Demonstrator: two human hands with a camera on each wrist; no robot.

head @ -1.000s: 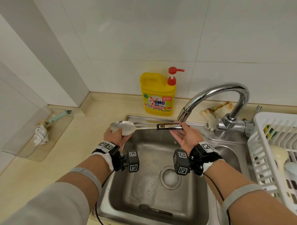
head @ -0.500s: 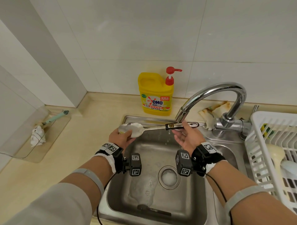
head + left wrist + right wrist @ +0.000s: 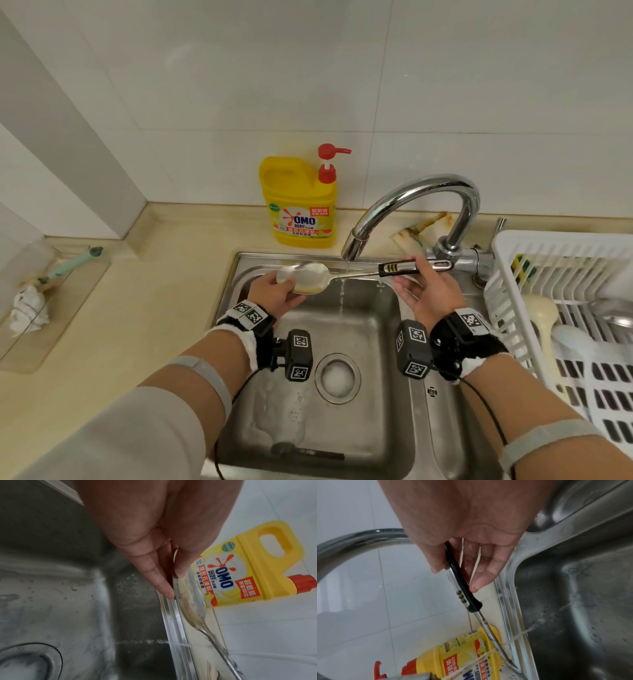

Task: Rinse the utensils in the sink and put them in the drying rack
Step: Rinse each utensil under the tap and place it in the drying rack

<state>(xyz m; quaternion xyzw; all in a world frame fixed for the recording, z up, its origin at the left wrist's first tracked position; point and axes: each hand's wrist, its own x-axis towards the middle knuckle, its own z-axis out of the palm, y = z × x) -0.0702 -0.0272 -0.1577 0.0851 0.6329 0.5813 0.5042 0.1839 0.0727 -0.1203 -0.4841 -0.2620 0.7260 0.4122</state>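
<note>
Steel spoon (image 3: 308,281), black-handled, level under faucet (image 3: 411,205) stream above sink (image 3: 387,411); white drying rack (image 3: 534,260) right.

The drying rack (image 3: 561,274) runs off the head view's right edge, its contents only partly seen. The left hand (image 3: 277,294) covers part of the spoon (image 3: 308,277) bowl.

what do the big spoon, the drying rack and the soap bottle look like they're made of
Serving spoon: polished metal, likely stainless steel, since its bowl mirrors light; the handle grip looks like black plastic or rubber. Drying rack: white moulded plastic, matte slats. Detergent bottle: glossy yellow plastic with a red pump.
</note>
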